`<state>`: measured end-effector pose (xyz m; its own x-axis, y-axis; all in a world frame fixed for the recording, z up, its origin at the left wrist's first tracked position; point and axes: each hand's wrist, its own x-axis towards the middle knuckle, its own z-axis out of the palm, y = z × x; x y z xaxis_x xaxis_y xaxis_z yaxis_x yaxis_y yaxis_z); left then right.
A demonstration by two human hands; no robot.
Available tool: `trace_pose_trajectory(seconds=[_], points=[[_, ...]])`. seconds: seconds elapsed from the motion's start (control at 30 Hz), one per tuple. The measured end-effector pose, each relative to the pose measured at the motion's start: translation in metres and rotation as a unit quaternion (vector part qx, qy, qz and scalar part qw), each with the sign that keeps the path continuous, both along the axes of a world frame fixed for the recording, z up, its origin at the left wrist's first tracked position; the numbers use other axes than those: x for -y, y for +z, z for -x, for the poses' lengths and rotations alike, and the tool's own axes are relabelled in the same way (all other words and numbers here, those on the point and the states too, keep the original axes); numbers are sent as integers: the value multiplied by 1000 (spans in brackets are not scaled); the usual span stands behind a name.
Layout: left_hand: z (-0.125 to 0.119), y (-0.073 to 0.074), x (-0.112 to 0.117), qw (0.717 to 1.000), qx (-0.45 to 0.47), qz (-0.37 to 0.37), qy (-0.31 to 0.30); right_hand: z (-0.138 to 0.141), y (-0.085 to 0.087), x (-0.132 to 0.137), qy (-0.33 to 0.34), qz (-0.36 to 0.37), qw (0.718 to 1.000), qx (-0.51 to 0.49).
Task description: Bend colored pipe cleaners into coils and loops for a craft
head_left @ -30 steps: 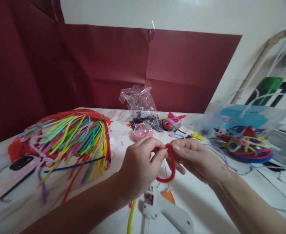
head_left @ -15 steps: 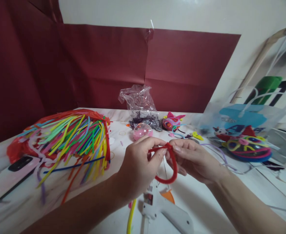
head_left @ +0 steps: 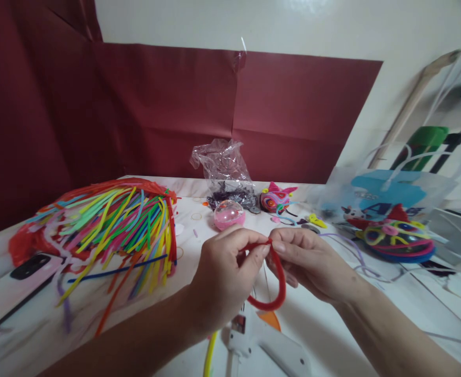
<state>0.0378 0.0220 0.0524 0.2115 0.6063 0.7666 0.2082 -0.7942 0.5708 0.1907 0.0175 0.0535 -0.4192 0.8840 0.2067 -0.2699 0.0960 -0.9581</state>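
pinched closed, the left hand (head_left: 228, 275) and right hand (head_left: 311, 261) hold a red pipe cleaner (head_left: 282, 288) between nearly meeting fingertips (head_left: 262, 252), its loop hanging lower beneath them than half a second ago, so its shape seems unsettled.

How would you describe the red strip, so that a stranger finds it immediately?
Above the middle of the white table, the left hand and right hand meet. Pinched between their fingers is the red strip. Unlike the long strips lying in the bright bundle at the left, it is held up and strongly curved.
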Motion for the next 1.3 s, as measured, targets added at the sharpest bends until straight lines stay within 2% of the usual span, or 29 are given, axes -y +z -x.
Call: trace_pose_trajectory(seconds=[0.13,0.6,0.7,0.83,1.0,1.13,1.23,1.3], points=[[-1,1,3,1000,7,15,11,-1,-2,1,-11,-22,1000,16],[-2,-5,5,999,2,-4,43,2,-4,2,-72,-67,992,74],[-2,-3,6,999,11,0,33,1,-3,2,-59,-67,993,71],[-1,0,7,999,22,4,28,-1,2,1,-6,-47,998,36],[1,0,6,998,-1,-47,44,-8,8,0,-37,-44,998,29],[0,-3,3,996,-24,-78,42,-11,7,-1,-16,-53,996,65],[-2,-3,3,997,-12,-57,44,-11,5,-4,-3,-49,997,60],[-2,-3,4,999,9,-6,38,-11,3,-5,-7,-47,997,53]])
